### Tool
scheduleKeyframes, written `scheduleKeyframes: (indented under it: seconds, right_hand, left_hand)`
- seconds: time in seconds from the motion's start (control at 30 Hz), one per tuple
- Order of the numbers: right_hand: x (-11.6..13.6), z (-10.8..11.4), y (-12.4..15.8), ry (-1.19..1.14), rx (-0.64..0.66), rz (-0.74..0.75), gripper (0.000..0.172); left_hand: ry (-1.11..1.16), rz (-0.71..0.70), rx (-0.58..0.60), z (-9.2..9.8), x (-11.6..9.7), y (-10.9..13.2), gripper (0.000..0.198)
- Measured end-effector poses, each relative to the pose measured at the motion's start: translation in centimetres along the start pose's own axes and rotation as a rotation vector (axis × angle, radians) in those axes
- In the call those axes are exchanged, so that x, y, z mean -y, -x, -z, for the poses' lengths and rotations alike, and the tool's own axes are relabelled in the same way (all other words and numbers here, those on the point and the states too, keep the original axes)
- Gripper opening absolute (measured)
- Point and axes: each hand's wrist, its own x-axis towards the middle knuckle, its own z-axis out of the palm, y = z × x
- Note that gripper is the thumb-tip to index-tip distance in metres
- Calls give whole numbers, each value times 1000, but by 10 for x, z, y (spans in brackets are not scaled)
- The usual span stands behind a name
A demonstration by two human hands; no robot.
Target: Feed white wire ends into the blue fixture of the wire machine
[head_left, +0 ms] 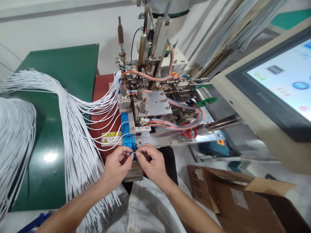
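My left hand [119, 162] pinches a white cable [133, 153] close to its end, where thin coloured wires show. Facing it, my right hand [151, 159] has its thumb and fingers pressed together on the same cable end. Both hands meet at the near end of a row of blue fixture blocks [126, 129] on the machine's edge. Other white cables run into these blocks from a thick bundle of white cables [75, 145] on the left. The fingers partly hide the wire tips.
A metal machine [155, 105] with hoses and a green-rimmed wire spool [206, 96] stands ahead. At right a monitor [279, 74] juts in above an open cardboard box [233, 194]. More cables [17, 139] lie on the green table [48, 181].
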Motion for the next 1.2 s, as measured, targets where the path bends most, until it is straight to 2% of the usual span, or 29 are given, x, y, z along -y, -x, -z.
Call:
scheduleKeyframes:
  seconds: [0.07, 0.13, 0.27, 0.4, 0.57, 0.77, 0.83, 0.97, 1.07, 1.2]
  right_hand:
    - [-3, 1, 0, 32, -28, 47, 13]
    - [-9, 2, -1, 46, -52, 23, 13]
    - [-21, 0, -5, 58, -42, -114, 14]
    - [-28, -3, -5, 100, -30, -155, 14]
    - [-31, -5, -6, 140, 10, -182, 14]
    - [-37, -4, -9, 81, 74, -261, 13]
    - [-39, 0, -11, 107, 117, -220, 14]
    - [-41, 5, -17, 273, 203, -46, 21]
    - [-44, -2, -17, 374, 158, 9, 28]
    - [-49, -15, -14, 341, 45, -38, 33]
  left_hand:
    - [-40, 29, 11, 3, -1, -1, 15]
    - [-178, -3, 32, 9, -4, -3, 17]
    - [-552, -206, 80, 26, -5, -10, 13]
    - [-754, -357, 70, 31, -4, -18, 14]
    - [-812, -414, 60, 28, -6, -26, 16]
    - [-857, -406, 47, 26, -7, -31, 16]
    - [-843, -410, 48, 27, -6, -31, 16]
    - [-828, -437, 63, 28, -3, -30, 16]
    - [-846, -459, 56, 28, -2, -30, 16]
    - [-908, -517, 43, 26, -2, -27, 17]
